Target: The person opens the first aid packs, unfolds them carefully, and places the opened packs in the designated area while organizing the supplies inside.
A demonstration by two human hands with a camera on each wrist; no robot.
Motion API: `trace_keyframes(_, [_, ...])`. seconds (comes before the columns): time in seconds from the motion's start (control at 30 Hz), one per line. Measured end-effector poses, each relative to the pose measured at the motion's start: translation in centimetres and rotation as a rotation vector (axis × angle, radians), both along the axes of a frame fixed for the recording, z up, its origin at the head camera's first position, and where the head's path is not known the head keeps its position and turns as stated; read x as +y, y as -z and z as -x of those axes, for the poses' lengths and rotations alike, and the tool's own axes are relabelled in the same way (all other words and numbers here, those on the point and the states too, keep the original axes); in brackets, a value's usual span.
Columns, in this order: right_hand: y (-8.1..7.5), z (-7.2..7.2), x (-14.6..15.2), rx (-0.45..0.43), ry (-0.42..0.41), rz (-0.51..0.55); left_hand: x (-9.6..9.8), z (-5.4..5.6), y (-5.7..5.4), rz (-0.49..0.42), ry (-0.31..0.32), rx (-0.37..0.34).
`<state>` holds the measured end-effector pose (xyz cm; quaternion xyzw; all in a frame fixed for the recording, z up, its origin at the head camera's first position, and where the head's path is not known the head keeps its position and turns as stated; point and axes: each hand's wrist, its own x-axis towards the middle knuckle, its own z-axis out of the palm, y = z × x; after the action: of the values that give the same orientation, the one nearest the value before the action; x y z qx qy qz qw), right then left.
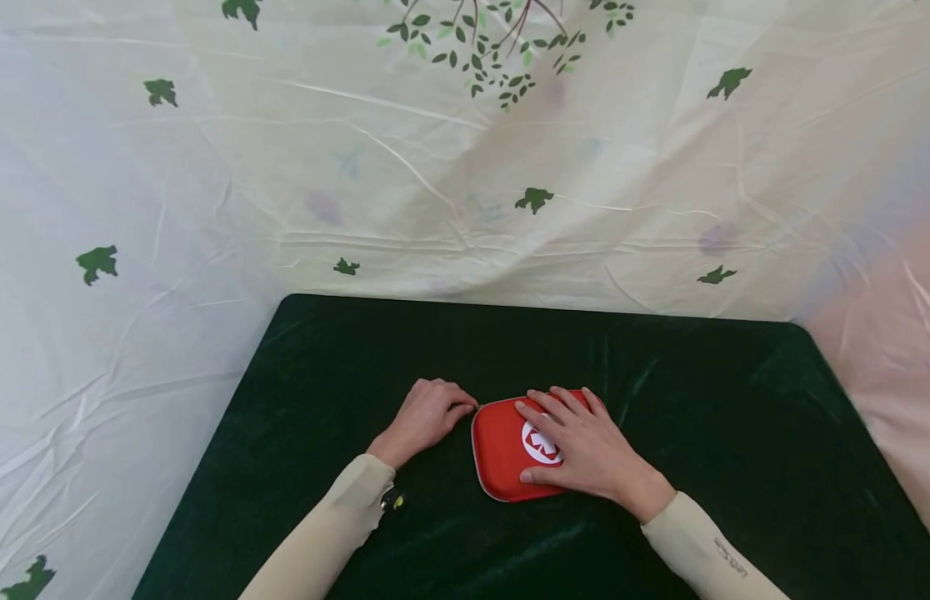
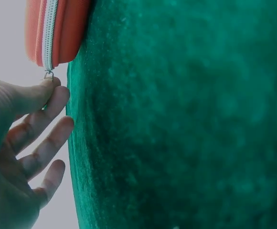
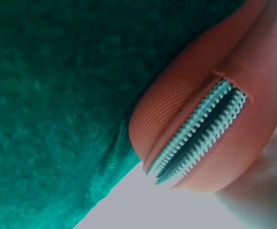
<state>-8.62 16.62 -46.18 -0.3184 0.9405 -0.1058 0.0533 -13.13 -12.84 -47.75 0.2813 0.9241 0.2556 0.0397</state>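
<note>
A red zip case (image 1: 498,454) with a white round emblem lies on the dark green cloth. My left hand (image 1: 427,417) is at the case's far left corner. Between thumb and forefinger it pinches the small metal zipper pull (image 2: 48,75), its other fingers loosely bent. Above the pull, the pale zipper (image 2: 49,36) looks joined. My right hand (image 1: 588,450) rests over the right part of the case, fingers spread and fairly straight, partly covering the emblem. In the right wrist view, the zipper teeth (image 3: 188,129) stand parted at one end of the case.
A green velvety cloth (image 1: 345,350) covers the table. Pale curtains (image 1: 435,167) printed with green leaves and branches hang behind it and at both sides. A small dark round item (image 1: 391,500) sits at my left sleeve cuff.
</note>
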Motion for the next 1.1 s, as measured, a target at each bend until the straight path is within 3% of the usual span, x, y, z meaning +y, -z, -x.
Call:
trace_keyframes(0.27, [0.2,-0.4,-0.3,0.016,0.029,-0.011,-0.2,-0.2,-0.1,0.007,-0.022,0.021])
trace_keyframes(1.1, [0.5,-0.8,-0.4,0.026,0.064,-0.016,-1.4,-1.4,0.3,0.004,0.008,0.082])
